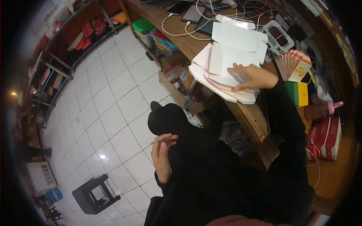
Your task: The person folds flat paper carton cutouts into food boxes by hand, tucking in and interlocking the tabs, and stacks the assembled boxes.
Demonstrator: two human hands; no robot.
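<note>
A stack of flat, unfolded white cardboard boxes lies on the wooden table, its near end overhanging the table's edge. My right hand rests palm down on top of the sheets, fingers stretched out and not gripping. Over my lap, away from the table, my left hand is raised with its fingers loosely bent and nothing visible in it.
Phones and white cables lie behind the stack. On the right are a fan of orange-and-white packets, a green-and-yellow box and a red package. A dark stool stands on the tiled floor.
</note>
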